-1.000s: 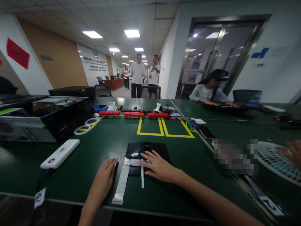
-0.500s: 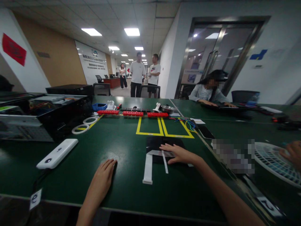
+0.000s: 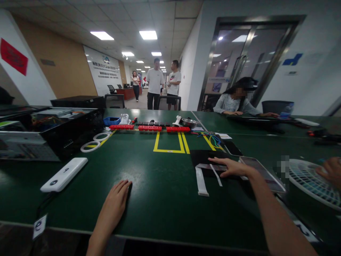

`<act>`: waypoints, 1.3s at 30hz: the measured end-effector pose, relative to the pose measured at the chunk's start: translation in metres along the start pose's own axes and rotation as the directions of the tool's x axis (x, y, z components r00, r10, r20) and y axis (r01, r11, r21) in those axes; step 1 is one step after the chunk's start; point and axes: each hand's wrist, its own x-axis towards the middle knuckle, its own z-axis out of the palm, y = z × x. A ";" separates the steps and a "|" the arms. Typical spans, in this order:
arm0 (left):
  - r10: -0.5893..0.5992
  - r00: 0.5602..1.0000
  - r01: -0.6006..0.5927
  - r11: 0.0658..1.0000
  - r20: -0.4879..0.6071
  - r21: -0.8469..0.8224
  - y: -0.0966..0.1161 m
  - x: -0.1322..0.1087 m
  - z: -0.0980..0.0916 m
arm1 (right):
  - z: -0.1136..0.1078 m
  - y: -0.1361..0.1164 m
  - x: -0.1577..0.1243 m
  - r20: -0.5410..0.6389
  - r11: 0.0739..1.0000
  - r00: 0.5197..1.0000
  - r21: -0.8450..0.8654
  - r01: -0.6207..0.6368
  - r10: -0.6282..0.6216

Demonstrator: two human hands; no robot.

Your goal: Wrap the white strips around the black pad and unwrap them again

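Under my right hand [image 3: 231, 166] lies a thin black panel [image 3: 200, 156], flat on the green table [image 3: 154, 192]. The fingers are stretched out and rest on its surface, not closed round anything. From the panel a wide white ribbon cable [image 3: 201, 182] with an end connector runs toward me. A narrower white strip [image 3: 216, 175] runs beside it, close to my thumb. My left hand [image 3: 115, 199] rests on the bare tabletop left of the panel, fingers extended and holding nothing. The panel's right side is partly hidden by my hand and forearm.
A white power bank [image 3: 65, 174] and an opened computer case [image 3: 71, 135] stand left. Red blocks [image 3: 149, 128] line the back, behind yellow tape outlines [image 3: 169, 152]. Right are a phone [image 3: 262, 173], a fan grille [image 3: 309, 179] and another person's hand [image 3: 333, 169]. A co-worker [image 3: 239, 97] sits beyond.
My right hand has slid the black panel with its ribbon cables to the right, so it now overlaps the right tape outline. My left hand has stayed in place.
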 end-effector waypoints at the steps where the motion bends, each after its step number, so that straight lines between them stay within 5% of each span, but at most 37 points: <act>1: 0.001 1.000 -0.001 1.000 0.004 0.004 0.000 0.000 0.000 | 0.000 0.001 -0.001 0.000 1.000 1.000 0.004 0.006 -0.006; 6: -0.002 1.000 0.002 1.000 0.004 0.009 0.000 0.001 0.000 | 0.001 0.004 0.000 -0.042 0.999 0.999 -0.017 0.033 -0.033; 22: -0.004 1.000 0.004 1.000 -0.024 -0.021 0.000 0.000 0.001 | -0.002 -0.017 0.002 -0.369 0.946 0.926 -0.269 -0.181 0.072; 24: -0.005 0.999 0.004 0.999 -0.033 -0.032 0.000 -0.001 0.002 | -0.007 -0.020 -0.008 -0.487 0.911 0.863 -0.282 -0.301 0.134; 27: -0.004 0.999 0.003 0.999 -0.035 -0.036 0.000 -0.001 0.001 | -0.012 -0.023 -0.026 -0.694 0.798 0.659 -0.205 -0.567 0.290; 29: -0.007 0.999 0.006 1.000 -0.032 -0.025 0.002 0.000 0.000 | -0.014 -0.023 -0.034 -0.746 0.727 0.543 -0.115 -0.677 0.387; 31: -0.010 1.000 0.009 1.000 -0.021 -0.014 0.004 0.000 -0.001 | -0.015 -0.020 -0.038 -0.738 0.683 0.481 -0.039 -0.730 0.473; 34: -0.005 1.000 0.005 1.000 -0.007 -0.005 0.005 0.000 -0.003 | -0.012 -0.014 -0.036 -0.684 0.651 0.466 0.018 -0.759 0.562; 39: -0.009 1.000 0.009 1.000 0.002 -0.002 0.005 0.000 -0.003 | -0.006 -0.012 -0.024 -0.663 0.697 0.549 -0.056 -0.715 0.509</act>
